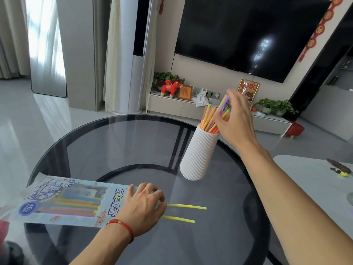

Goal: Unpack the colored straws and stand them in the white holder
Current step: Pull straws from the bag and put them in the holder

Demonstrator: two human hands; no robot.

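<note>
A white ribbed holder (198, 155) stands upright on the round glass table (114, 142), with several colored straws (209, 119) fanned out of its mouth. My right hand (235, 119) hovers at the straw tops, thumb and fingers pinching a purple straw (223, 103) with a yellow one beside it. The straw package (65, 203) lies flat at the front left, more straws showing through its clear film. My left hand (145, 207) presses on the package's open end. Two yellow straws (187, 207) stick out from under those fingers onto the glass.
A lighter side table (313, 176) with a small dark object (340, 169) lies to the right. Beyond the glass table are a TV cabinet (172, 106), a wall-mounted television (252, 33) and a tall standing air conditioner (131, 54).
</note>
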